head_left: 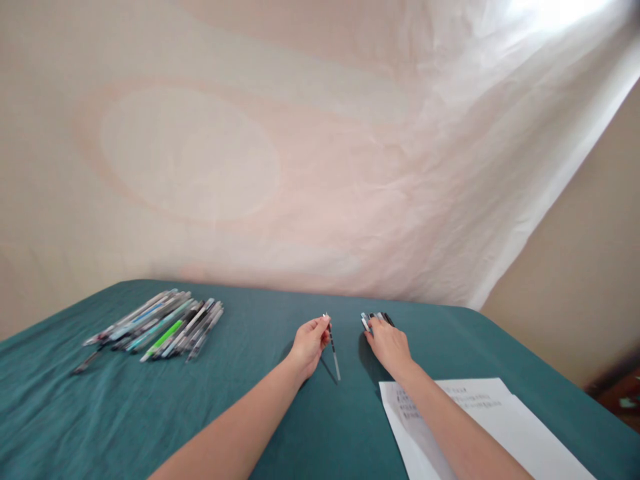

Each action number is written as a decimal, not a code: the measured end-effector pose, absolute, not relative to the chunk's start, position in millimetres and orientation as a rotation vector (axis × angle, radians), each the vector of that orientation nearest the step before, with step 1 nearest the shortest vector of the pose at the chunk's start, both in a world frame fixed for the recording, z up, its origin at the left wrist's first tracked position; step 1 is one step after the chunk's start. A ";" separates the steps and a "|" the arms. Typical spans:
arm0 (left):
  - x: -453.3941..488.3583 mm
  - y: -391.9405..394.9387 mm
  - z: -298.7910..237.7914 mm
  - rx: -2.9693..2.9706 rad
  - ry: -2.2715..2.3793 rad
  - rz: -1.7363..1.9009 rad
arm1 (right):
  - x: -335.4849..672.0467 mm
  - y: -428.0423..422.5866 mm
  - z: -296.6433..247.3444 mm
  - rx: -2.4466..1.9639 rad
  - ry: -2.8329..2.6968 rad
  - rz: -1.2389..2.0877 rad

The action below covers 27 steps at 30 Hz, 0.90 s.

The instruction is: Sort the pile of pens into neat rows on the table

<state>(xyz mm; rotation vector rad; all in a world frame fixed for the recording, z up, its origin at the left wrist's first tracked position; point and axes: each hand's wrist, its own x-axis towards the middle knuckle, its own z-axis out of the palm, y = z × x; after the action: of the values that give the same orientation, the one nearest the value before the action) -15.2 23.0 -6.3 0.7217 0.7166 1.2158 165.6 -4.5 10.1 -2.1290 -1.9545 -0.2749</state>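
Here, two hands work over a worktop (240, 427) covered in teal cloth. The left hand (310, 343) is closed in a pinch on one thin pen (334, 353), gripped near its upper end, the lower tip slanting down to the cloth between the two hands. The right hand (387, 347) lies palm down, fingers resting over a small cluster of dark pens (375, 319), perhaps three or four; I cannot tell whether it grips them or only touches. Well apart to the left sits a pile of pens (160, 327), a dozen or more, too overlapped to count, with one stray pen (87, 362) just beside its near end. One sheet of paper (500, 413) lies under the right forearm; its printed lines are too blurred to read. A white cloth (300, 167) hangs behind.
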 end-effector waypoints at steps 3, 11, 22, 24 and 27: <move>-14.4 22.5 -6.9 0.720 0.694 1.216 | 161.4 -6.3 16.1 -2.008 -1.954 -0.166; -13.1 21.9 -8.0 0.713 0.647 1.208 | 132.6 -11.0 19.8 -1.386 -1.895 0.874; -11.6 20.2 -8.5 0.682 0.627 1.228 | 127.7 -10.5 13.5 -1.516 -1.930 0.776; -11.9 20.5 -7.6 0.626 0.651 1.273 | 133.7 -6.9 14.4 -1.594 -1.933 0.674; -12.8 21.3 -6.4 0.573 0.697 1.305 | 148.8 -0.8 15.2 -1.726 -1.907 0.498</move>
<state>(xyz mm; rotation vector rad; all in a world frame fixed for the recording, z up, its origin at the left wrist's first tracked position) -12.8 21.3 -6.4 0.5729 0.6966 1.3051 148.8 -0.8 15.2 -1.7257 -1.9075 0.4985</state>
